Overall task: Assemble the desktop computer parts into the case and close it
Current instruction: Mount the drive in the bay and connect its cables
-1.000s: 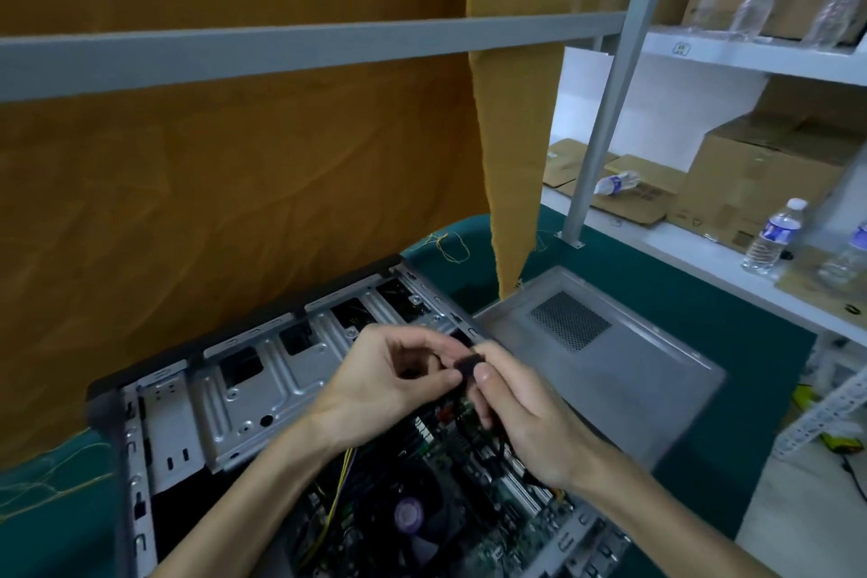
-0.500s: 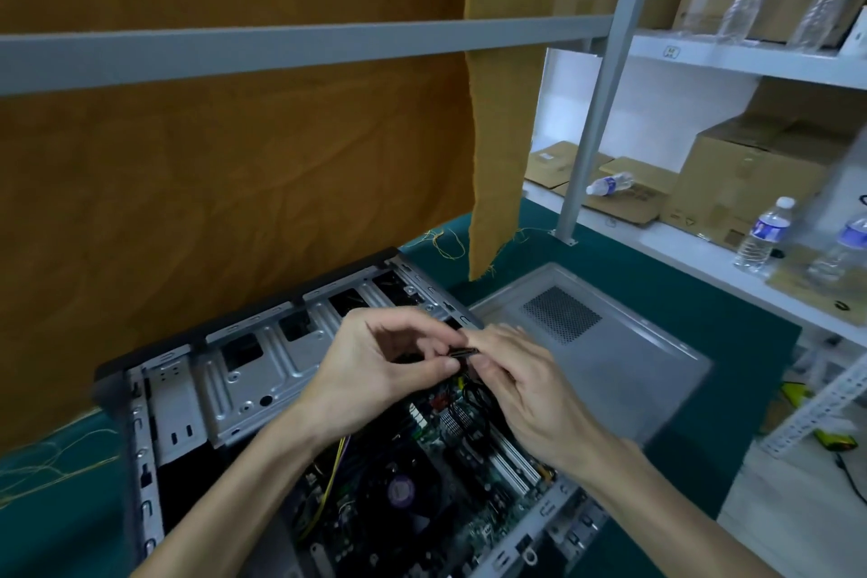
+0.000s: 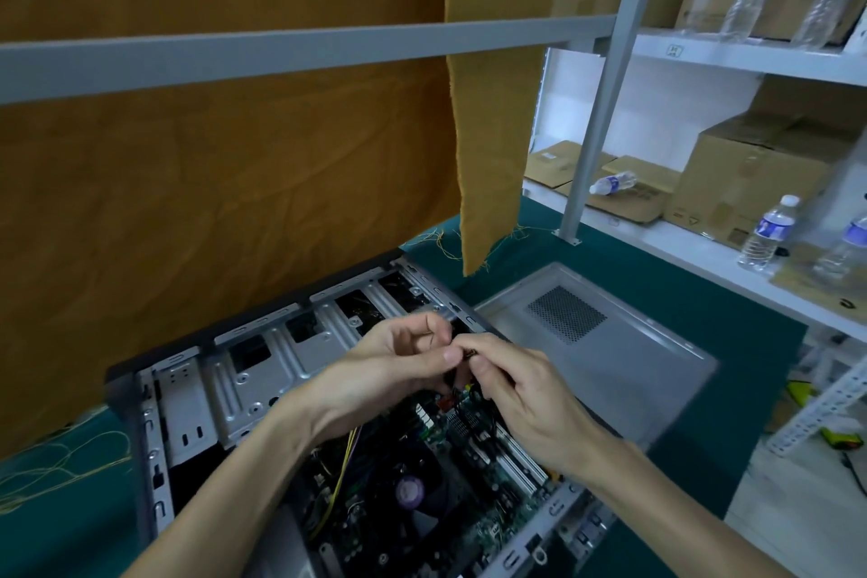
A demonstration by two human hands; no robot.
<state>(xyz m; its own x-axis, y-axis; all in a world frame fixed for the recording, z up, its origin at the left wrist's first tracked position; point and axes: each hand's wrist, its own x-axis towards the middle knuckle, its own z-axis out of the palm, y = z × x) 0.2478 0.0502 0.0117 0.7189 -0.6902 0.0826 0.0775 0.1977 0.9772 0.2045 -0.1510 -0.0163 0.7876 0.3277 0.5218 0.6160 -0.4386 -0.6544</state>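
An open computer case (image 3: 187, 394) lies on its side on the green table, with the motherboard (image 3: 422, 502) and its fan inside. Above the board, my left hand (image 3: 389, 371) and my right hand (image 3: 520, 399) meet fingertip to fingertip. Both pinch a small black cable connector (image 3: 467, 354), which is mostly hidden by the fingers. Black wires hang from it down to the board. The grey side panel (image 3: 610, 357) with a mesh vent lies flat to the right of the case.
An orange cloth hangs behind the case, and a grey shelf beam (image 3: 281, 52) crosses the view. At the right a white shelf (image 3: 703, 263) carries cardboard boxes and water bottles. Yellow wires (image 3: 347, 451) run inside the case.
The view shifted slightly. My hands stayed together over the board, turning the small connector between the fingertips; the right fingers now curl closer over it.
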